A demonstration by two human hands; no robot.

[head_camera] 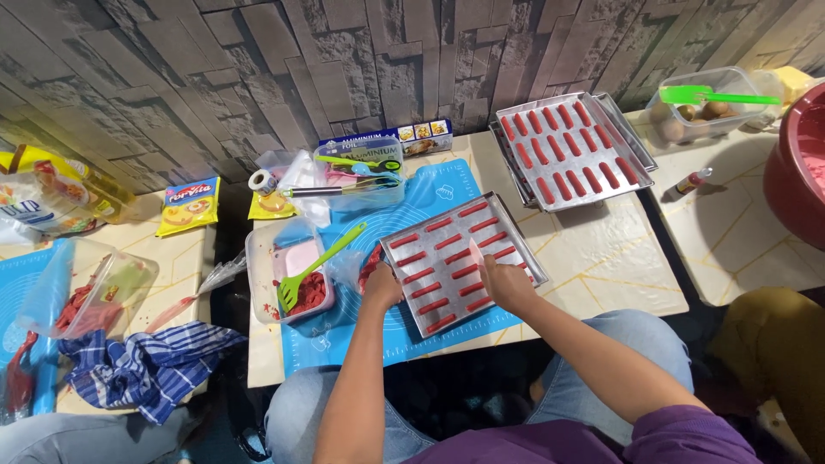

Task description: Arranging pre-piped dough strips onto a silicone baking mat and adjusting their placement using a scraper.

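A metal baking tray point(521, 243) lies tilted on a blue silicone mat point(447, 185), with two rows of red dough strips point(434, 258) on it. My left hand point(382, 285) rests at the tray's left edge, on a clear bag holding red dough point(371, 258). My right hand point(505, 283) is over the tray's near right part, fingers bent down on a strip; its grip is partly hidden. A second tray point(636, 155) filled with red strips point(567, 150) lies further back on the right.
A clear tub point(260, 258) with red dough and a green spatula point(318, 266) stands left of the tray. Behind are a container of utensils point(365, 176), a foil box point(421, 133), an egg tub point(700, 112), a red bowl point(795, 163). A striped cloth point(142, 365) lies left.
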